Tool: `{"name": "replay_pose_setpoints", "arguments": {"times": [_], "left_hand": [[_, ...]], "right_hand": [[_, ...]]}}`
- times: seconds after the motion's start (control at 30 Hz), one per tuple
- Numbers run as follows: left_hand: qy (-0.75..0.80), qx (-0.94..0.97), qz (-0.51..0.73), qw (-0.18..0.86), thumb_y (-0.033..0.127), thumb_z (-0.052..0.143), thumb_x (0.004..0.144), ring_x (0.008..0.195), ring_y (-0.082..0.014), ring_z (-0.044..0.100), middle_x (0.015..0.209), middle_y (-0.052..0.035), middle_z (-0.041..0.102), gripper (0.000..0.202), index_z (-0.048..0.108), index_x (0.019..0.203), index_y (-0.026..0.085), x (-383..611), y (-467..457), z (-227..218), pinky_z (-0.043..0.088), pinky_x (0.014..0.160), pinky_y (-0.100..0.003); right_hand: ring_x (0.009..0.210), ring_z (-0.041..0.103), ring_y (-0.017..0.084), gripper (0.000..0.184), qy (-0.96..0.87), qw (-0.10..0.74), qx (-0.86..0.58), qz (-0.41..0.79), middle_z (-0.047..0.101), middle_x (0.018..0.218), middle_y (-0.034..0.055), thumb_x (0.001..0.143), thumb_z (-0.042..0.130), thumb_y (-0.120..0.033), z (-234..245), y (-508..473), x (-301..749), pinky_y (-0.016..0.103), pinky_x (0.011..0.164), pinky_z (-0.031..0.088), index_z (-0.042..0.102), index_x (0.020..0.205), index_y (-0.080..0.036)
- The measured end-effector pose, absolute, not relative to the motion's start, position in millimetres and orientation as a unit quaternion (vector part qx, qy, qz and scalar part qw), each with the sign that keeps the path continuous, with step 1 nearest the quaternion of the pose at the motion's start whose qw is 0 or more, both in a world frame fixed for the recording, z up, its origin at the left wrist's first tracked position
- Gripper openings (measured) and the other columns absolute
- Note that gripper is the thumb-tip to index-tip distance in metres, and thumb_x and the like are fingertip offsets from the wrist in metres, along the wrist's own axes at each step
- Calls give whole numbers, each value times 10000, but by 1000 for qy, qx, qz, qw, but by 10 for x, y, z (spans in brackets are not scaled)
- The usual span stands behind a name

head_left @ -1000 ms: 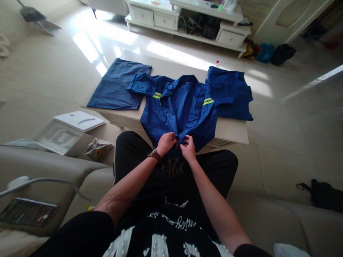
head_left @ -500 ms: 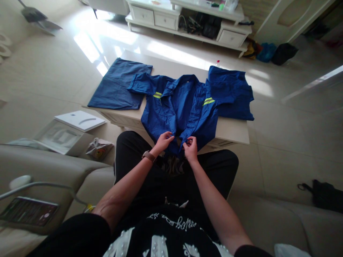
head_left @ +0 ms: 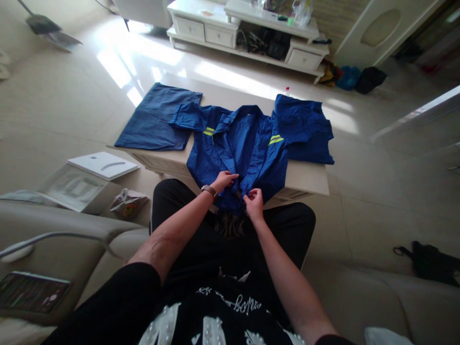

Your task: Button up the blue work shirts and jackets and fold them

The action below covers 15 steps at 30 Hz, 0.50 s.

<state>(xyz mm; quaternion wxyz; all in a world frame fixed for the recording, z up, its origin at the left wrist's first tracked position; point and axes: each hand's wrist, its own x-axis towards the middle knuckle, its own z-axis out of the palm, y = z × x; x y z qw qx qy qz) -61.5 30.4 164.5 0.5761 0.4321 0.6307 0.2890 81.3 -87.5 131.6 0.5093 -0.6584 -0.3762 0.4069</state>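
A blue work shirt (head_left: 247, 148) with yellow reflective stripes lies face up on the low beige table (head_left: 309, 175), its hem hanging over the near edge toward my knees. My left hand (head_left: 224, 179), a watch on its wrist, pinches the left front edge of the shirt near the hem. My right hand (head_left: 254, 202) pinches the right front edge just beside it. Both hands are closed on the cloth, a few centimetres apart.
A folded darker blue garment (head_left: 156, 117) lies at the table's left end and another blue garment (head_left: 305, 127) at the right. A white box (head_left: 82, 182) stands on the floor at left. A TV cabinet (head_left: 244, 28) is at the back, a black bag (head_left: 427, 261) at right.
My left hand has moved slightly up the shirt's left front edge and my right hand has stayed low near the hem. The camera has tilted a little.
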Motion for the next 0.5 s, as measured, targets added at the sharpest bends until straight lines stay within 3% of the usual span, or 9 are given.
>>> {"name": "replay_pose_setpoints", "arguments": {"times": [0.1,0.2,0.33,0.43,0.5], "left_hand": [[669,461,326,483,164,658,840,888,-207,658,866,-71,657,71,614,895,175,-537,372,1697,519,768,-288],[611,639,308,351,89,545,864,1060,-224,637,1111,-110,667,198,645,1000,193,-492,378,1717,491,929,-317],[453,795,191,356,69,617,795,940,-199,652,1090,-90,687,359,673,1130,184,-493,354,1639,502,882,-288],[527,729,243,364,112,555,874,872,-177,640,1026,-74,707,354,644,1213,163,-623,324,1544,498,827,-273],[599,673,247,358,105,504,896,834,-173,636,973,-76,718,292,670,1131,153,-752,258,1473,486,792,-272]], "right_hand": [[594,562,143,331,-385,507,-665,390,572,771,-31,694,668,-368,1306,-907,849,263,542,494,492,937,-227],[590,558,150,287,-392,493,-678,378,579,750,-14,728,650,-389,1283,-921,870,270,545,484,577,934,-202],[593,566,163,344,-391,475,-692,379,597,719,4,746,633,-418,1227,-912,854,285,562,493,673,977,-165],[564,560,167,405,-372,469,-702,385,615,699,10,737,627,-404,1172,-897,834,289,543,494,714,1038,-147],[565,565,172,419,-366,470,-706,383,648,716,23,736,609,-390,1139,-883,832,291,545,491,727,1055,-146]]}}
